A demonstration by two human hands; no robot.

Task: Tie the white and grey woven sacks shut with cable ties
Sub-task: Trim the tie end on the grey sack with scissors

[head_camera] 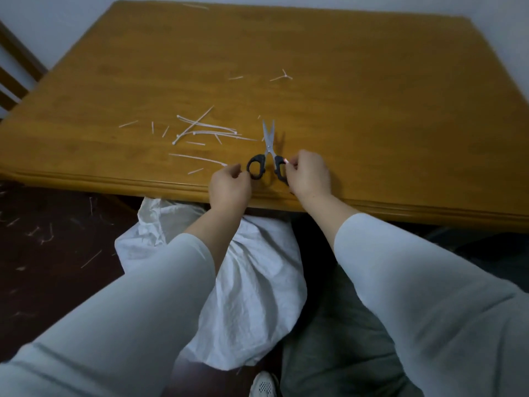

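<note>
Black-handled scissors lie on the wooden table near its front edge, blades slightly apart and pointing away from me. My left hand curls its fingers at the left handle loop. My right hand pinches the right handle. Several white cable ties and cut-off tails lie just left of the scissors. A white woven sack with a gathered neck stands under the table edge between my forearms. To its right is a grey sack, partly hidden by my right sleeve.
A wooden chair stands at the table's far left. Cut tie pieces litter the dark floor on the left. A white shoe shows at the bottom. More tie scraps lie mid-table.
</note>
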